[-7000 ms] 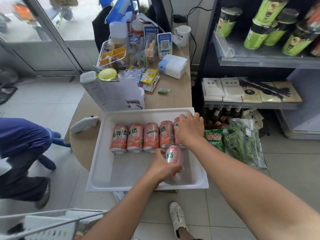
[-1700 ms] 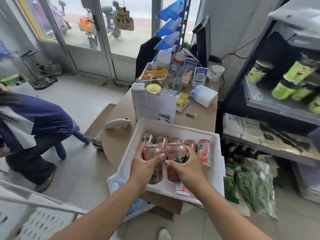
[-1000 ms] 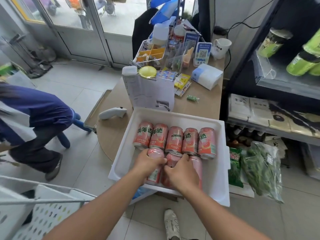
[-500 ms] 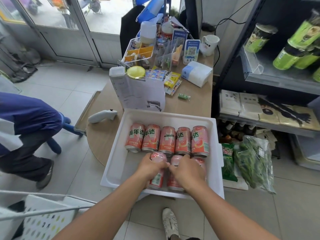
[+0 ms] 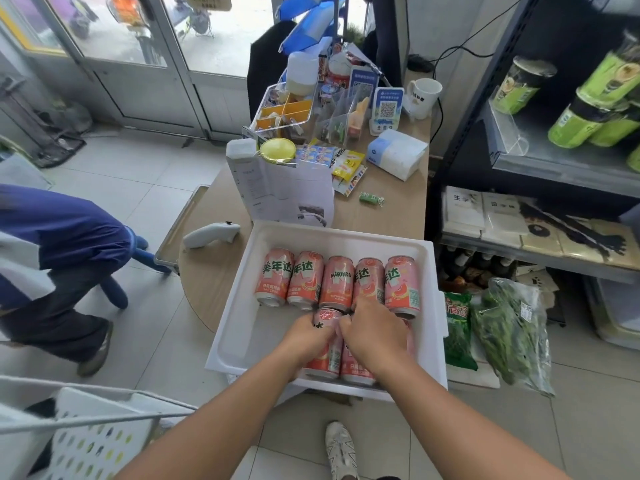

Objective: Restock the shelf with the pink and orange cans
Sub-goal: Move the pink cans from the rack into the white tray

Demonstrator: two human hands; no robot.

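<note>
1. Head view: a white tray [image 5: 249, 327] sits on the rounded near end of the tabletop [image 5: 388, 216], and its near edge projects past the tabletop rim.
2. Back row [image 5: 337, 284]: five pink and orange cans lie on their sides, side by side and touching, across the middle of the tray, with their printed labels facing up.
3. Front row: more cans of the same kind lie just in front of the back row, toward the right side of the tray.
4. Left grip [image 5: 306, 337]: the fingers are curled round the left front can [image 5: 325, 356], whose top end shows just above the knuckles.
5. Right grip [image 5: 374, 336]: the fingers are curled over the middle front can [image 5: 353, 367], and the fingertips reach to the bottoms of the back-row cans. The two grips touch each other.
6. Third front can [image 5: 410, 336]: only a sliver shows past the right grip, so its contact with the grip cannot be determined.
7. Shelf [image 5: 561, 171]: the dark metal unit stands to the right of the tabletop and holds green cups [image 5: 571, 126]. No pink and orange can is on it.
8. Surroundings: bagged greens [image 5: 509, 327] lie on the floor below the shelf, and a person in blue [image 5: 62, 244] stands at the left.
</note>
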